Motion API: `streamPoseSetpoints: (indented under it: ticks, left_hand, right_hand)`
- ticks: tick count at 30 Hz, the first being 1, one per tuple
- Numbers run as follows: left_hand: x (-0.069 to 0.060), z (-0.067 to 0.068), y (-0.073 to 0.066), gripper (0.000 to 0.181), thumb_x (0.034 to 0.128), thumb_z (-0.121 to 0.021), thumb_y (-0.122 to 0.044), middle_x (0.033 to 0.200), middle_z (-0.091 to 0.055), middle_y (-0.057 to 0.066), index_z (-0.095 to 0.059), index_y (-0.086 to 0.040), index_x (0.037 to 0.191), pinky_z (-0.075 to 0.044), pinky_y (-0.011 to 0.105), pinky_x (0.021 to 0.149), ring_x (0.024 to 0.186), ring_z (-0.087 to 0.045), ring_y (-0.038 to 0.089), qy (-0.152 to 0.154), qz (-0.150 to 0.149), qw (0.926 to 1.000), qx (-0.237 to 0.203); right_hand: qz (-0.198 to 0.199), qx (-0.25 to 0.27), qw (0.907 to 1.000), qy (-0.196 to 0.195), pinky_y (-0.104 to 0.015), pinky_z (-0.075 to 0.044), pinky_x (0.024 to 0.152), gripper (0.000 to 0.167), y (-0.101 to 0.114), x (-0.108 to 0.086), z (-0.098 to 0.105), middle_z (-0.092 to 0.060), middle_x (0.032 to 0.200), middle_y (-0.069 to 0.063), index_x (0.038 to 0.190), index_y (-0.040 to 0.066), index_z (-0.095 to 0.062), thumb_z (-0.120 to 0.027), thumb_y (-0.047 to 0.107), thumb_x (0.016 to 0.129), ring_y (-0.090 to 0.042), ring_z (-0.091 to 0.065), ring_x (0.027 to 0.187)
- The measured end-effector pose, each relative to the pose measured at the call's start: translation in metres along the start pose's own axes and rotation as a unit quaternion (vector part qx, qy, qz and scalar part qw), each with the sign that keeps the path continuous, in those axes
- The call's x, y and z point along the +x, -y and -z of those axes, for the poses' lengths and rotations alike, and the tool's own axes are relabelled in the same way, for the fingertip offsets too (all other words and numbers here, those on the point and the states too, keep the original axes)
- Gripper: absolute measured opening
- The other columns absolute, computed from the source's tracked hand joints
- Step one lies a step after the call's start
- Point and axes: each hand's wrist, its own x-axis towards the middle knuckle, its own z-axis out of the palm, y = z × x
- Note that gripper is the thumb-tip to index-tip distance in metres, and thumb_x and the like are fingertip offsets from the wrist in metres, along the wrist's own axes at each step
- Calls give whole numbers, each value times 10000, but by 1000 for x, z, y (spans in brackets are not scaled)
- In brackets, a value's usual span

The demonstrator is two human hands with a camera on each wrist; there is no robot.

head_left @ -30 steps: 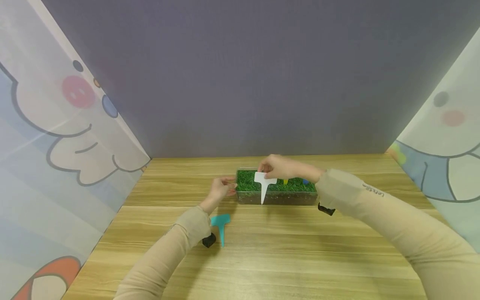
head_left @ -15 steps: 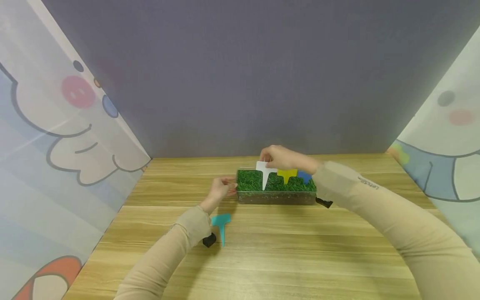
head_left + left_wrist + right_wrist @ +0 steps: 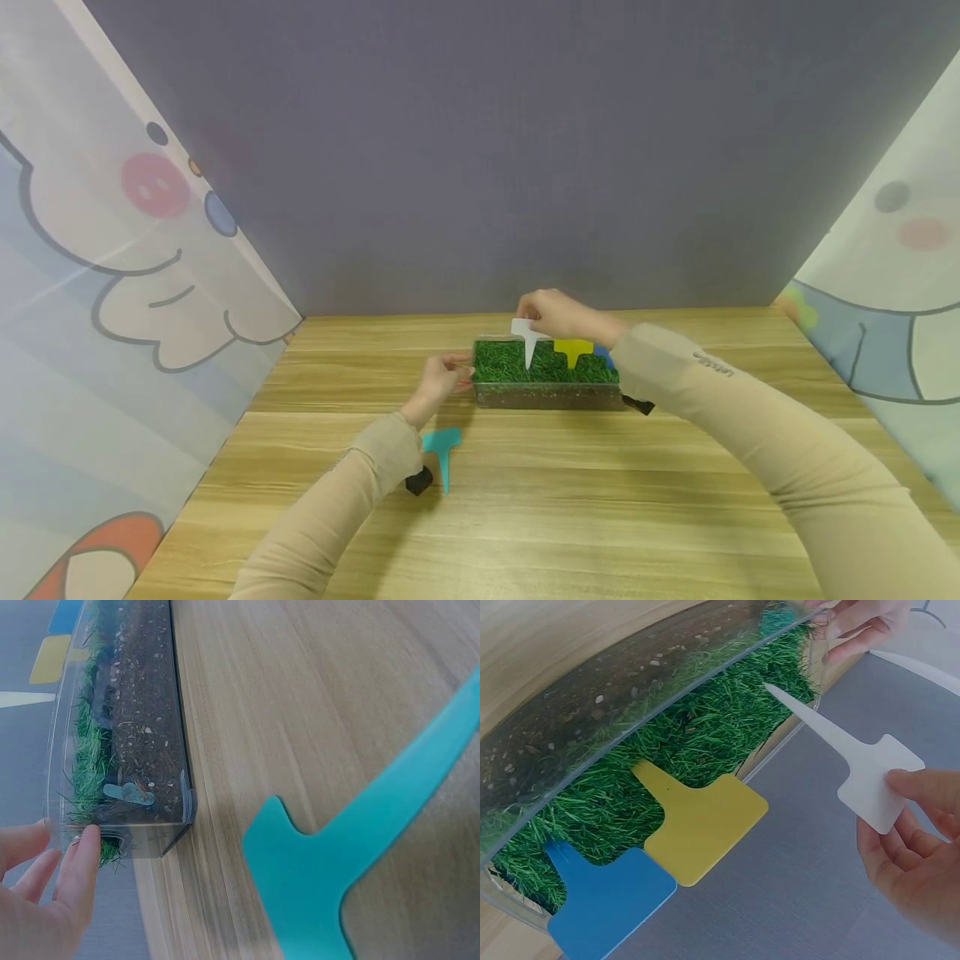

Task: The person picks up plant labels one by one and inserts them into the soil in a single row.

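Observation:
My right hand (image 3: 550, 313) pinches the head of a white T-shaped plant label (image 3: 880, 766) between thumb and fingers. The label points down over the grass; whether its tip touches the blades I cannot tell. Under it stands a clear planter box (image 3: 551, 397) of dark soil topped with green grass (image 3: 501, 360). A yellow plant label (image 3: 709, 825) and a blue one (image 3: 611, 900) stand stuck in that grass, to the right of the white label in the head view. At the planter's left end, my left hand (image 3: 438, 379) touches the wall and rim with nearly straight fingers (image 3: 87, 862).
A teal plant label (image 3: 442, 446) lies on the wooden table (image 3: 570, 500), beside the left wrist and its black camera (image 3: 418, 480). Behind the table rises a grey panel (image 3: 525, 167). Printed cartoon sheets (image 3: 150, 250) flank both sides.
The white label has risen and moved back from the planter's front side to over the grass. My right arm's shift uncovered the yellow and blue labels. The left hand has stayed put.

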Motion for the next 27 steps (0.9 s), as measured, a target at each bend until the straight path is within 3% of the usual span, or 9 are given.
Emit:
streamPoseSetpoints:
  ticks: [14, 21, 27]
  left_hand:
    - [2, -1, 2, 338, 836, -543, 52, 930, -553, 223, -515, 77, 1172, -527, 425, 798, 771, -620, 299, 88, -83, 9999, -70]
    - [0, -2, 0, 313, 833, -555, 36, 914, -579, 200, -544, 58, 1145, -533, 395, 796, 800, -617, 279, 16, 2, 10000, 85]
    - [0, -3, -1, 311, 829, -550, 52, 905, -585, 221, -542, 76, 1139, -535, 402, 788, 791, -614, 300, -17, -36, 10000, 29]
  right_hand:
    - [-170, -256, 9995, 36, -339, -509, 683, 147, -6, 3, -10, -601, 866, -140, 974, -15, -599, -526, -28, 847, -244, -558, 766]
    - [-289, -298, 9991, -10, -369, -524, 775, 180, -9, 2, -14, -602, 969, -179, 1002, -20, -598, -523, -47, 841, -295, -571, 882]
    - [-285, -225, 9993, -30, -367, -527, 749, 173, -13, 2, -19, -604, 951, -172, 988, -9, -602, -514, -49, 845, -282, -573, 859]
